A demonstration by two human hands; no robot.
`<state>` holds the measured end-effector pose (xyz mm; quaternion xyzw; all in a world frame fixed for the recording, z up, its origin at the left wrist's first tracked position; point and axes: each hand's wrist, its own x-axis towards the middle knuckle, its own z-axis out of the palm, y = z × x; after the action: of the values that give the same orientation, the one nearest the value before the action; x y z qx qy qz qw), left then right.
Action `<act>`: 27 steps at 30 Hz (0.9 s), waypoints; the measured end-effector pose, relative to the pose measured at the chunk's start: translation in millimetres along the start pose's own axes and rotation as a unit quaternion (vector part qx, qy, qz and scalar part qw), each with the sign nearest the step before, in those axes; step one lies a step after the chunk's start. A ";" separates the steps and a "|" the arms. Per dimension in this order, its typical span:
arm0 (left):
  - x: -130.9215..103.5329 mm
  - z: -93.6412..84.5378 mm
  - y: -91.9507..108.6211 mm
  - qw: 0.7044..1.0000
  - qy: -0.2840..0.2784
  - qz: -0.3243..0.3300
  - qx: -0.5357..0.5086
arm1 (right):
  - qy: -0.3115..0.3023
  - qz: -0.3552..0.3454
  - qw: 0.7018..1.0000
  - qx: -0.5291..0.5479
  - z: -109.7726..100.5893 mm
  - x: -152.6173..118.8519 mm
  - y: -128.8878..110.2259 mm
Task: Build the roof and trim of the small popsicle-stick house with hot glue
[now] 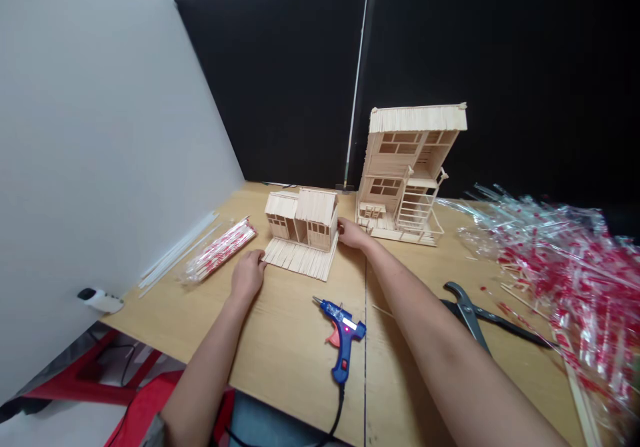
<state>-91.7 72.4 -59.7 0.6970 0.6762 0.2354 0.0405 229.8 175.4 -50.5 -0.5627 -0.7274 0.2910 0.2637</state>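
A small wooden stick house (303,220) with a slatted front deck stands on the table, between my two hands. My left hand (248,274) touches the deck's left front corner, fingers closed at its edge. On the other side, my right hand (351,234) is at the right edge of the house base, its fingertips partly hidden by the house and closed on it. A blue glue gun (343,337) lies on the table in front of the house, nozzle pointing to the upper left. Behind and to the right stands a taller two-storey stick house (407,174) with a railing.
A wrapped stick bundle (223,249) and white glue sticks (177,254) lie at the left. At the right are pliers (467,314) and a heap of red-and-clear wrappers (570,267). A white device (103,300) sits at the left table edge. The glue gun's cord hangs over the front edge.
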 end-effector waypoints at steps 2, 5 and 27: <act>1.7 3.0 -1.9 1.000 0.006 -0.004 -0.011 | 0.006 0.004 1.000 -0.005 3.5 0.8 0.2; 9.1 6.1 -8.0 0.999 0.017 -0.017 -0.030 | 0.011 0.019 1.000 -0.009 7.3 -5.3 0.6; 65.6 29.4 -4.6 0.968 -0.025 -0.035 -0.246 | 0.007 0.102 0.992 0.079 17.0 -114.7 -27.1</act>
<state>-86.3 143.6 -69.6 0.6468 0.6207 0.3755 0.2354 225.8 56.4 -49.1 -0.6138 -0.6386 0.3690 0.2816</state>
